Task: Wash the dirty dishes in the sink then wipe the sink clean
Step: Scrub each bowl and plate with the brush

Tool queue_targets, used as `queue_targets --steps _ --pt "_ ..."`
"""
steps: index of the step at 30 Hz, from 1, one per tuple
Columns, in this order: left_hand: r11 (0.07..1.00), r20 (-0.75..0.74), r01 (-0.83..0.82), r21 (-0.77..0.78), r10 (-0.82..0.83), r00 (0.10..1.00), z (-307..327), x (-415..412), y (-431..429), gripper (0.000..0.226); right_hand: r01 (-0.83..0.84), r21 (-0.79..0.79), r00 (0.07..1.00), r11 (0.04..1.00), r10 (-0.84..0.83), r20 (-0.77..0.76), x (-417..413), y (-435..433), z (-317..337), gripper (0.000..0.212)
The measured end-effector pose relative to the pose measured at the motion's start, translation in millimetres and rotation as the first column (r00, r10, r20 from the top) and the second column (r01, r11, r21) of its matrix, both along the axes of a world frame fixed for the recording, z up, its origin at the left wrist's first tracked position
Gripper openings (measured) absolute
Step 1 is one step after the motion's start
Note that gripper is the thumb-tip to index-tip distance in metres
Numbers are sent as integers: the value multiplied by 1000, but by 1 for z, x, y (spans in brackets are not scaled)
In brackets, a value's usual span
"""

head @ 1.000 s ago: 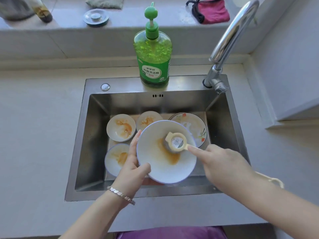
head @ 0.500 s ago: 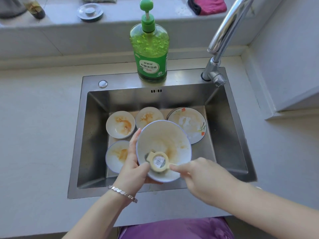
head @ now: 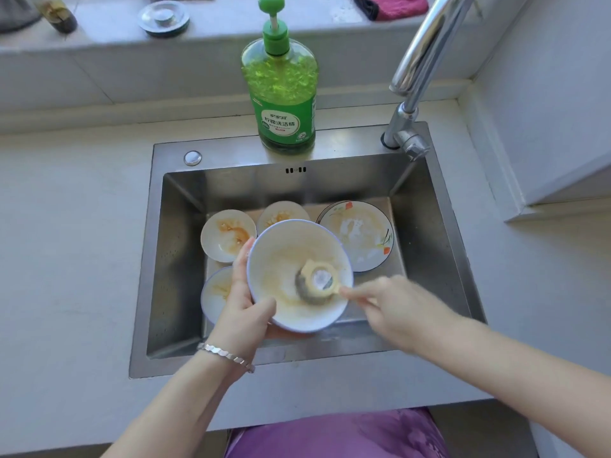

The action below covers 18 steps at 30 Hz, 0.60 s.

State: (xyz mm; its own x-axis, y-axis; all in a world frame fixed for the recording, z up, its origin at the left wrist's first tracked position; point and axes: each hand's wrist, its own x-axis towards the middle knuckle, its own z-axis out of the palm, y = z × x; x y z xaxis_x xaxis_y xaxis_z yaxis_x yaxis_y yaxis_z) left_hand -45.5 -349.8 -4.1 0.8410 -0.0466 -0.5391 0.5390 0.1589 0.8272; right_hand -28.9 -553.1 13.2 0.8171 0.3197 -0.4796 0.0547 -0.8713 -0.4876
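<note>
Steel sink (head: 231, 190), three saucers (head: 224, 236), one plate (head: 360, 236), one bowl (head: 284, 259), one brush (head: 319, 282)

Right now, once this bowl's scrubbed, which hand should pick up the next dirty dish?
Left, probably. The left hand grips the bowl right beside the small stained dish, so it can swap one for the other. The right hand grips the brush, needed for scrubbing.

Bowl scrub over sink (head: 428, 226).
Left hand (head: 246, 305) grips tilted bowl (head: 287, 256) by rim, thumb inside. Right hand (head: 401, 309), blurred, holds brush (head: 319, 282) against bowl's smeared inside. Four soiled dishes (head: 228, 234) below. Soap bottle (head: 281, 94) behind, near tap (head: 411, 97).
</note>
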Motion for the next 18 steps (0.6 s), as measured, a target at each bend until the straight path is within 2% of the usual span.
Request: queue_targets --steps 3,6,8,10,12,15,18 --pt "998 15 49 36 -50 999 -2 -3 -7 87 -4 163 997 987 17 -76 -20 22 6 39" --pt "997 -69 60 -41 -63 996 1 -4 -9 84 59 44 997 997 -57 -43 6 9 -2 39" --pt "1000 -63 24 -4 -24 998 2 -1 -4 89 75 -1 996 997 -75 -51 4 -2 -6 38" --pt "999 -37 16 49 -15 999 2 1 -5 91 64 93 989 994 -51 -139 -16 9 -4 36" --pt "999 -54 49 21 -48 997 -1 -2 -10 89 101 206 979 973 -61 -195 -18 21 -1 33" --pt "997 -117 50 -62 -57 991 -1 -4 -8 84 174 123 977 977 -155 -148 9 8 -6 32" --pt "999 -116 31 -27 -34 993 0 0 -4 88 125 134 979 983 -101 -177 -4 5 -8 31"
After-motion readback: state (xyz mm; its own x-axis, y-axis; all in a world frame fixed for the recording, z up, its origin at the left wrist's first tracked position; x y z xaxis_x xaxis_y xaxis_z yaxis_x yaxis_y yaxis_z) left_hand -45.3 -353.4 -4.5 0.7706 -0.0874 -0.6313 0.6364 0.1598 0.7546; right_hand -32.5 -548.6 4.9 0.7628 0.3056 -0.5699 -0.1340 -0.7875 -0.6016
